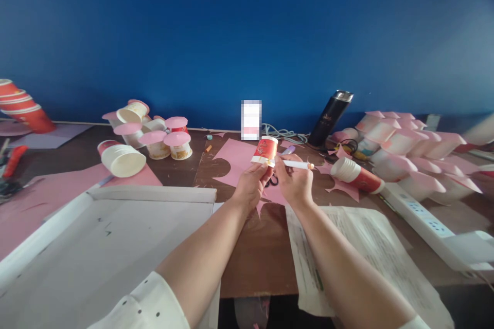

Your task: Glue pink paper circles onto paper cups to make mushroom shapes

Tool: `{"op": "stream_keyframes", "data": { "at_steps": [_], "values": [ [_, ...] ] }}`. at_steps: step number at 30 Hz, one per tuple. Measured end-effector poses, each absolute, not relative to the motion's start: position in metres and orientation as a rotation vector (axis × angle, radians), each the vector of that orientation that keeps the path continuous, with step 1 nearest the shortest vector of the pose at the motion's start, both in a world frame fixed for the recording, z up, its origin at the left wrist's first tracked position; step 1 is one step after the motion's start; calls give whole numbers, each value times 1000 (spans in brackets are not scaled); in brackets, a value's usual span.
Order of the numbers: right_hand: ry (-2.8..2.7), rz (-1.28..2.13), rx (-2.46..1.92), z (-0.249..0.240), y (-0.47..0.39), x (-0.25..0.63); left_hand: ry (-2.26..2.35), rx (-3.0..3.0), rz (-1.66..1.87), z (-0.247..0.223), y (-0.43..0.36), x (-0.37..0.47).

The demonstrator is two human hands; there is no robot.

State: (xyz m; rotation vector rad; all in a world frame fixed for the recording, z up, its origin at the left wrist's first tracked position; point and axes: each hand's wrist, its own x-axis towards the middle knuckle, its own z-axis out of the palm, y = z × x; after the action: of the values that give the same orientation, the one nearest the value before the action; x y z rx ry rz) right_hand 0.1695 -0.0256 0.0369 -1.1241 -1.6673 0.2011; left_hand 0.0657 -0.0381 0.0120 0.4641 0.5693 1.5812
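Observation:
Near the middle of the view, my left hand (250, 183) is closed around the lower part of a red and white paper cup (266, 149), which is tilted. My right hand (295, 182) grips a white marker (296, 164) whose left end is close to the cup's lower edge. Whether its tip touches the cup is too small to tell. Below both hands, a cut pink sheet (237, 157) lies on the brown table (258, 262). Black scissor handles (272, 180) show between my hands.
Cups with pink paper discs (177, 139) stand at the left, beside a lying cup stack (123, 159). A white box lid (127, 236) fills the front left. To the right are a black bottle (331, 118), a red cup stack (358, 176), a power strip (420, 216) and pink-topped cups (420, 151).

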Motion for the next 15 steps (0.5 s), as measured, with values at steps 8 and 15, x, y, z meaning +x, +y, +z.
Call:
{"op": "stream_keyframes", "data": {
  "at_steps": [8,15],
  "values": [
    [-1672,184,-1079,32,-22,170,574,490,1567,11,-37,66],
    [-1648,236,-1098,31,-22,171,566,468,1574,9,-36,66]
  ]
}}
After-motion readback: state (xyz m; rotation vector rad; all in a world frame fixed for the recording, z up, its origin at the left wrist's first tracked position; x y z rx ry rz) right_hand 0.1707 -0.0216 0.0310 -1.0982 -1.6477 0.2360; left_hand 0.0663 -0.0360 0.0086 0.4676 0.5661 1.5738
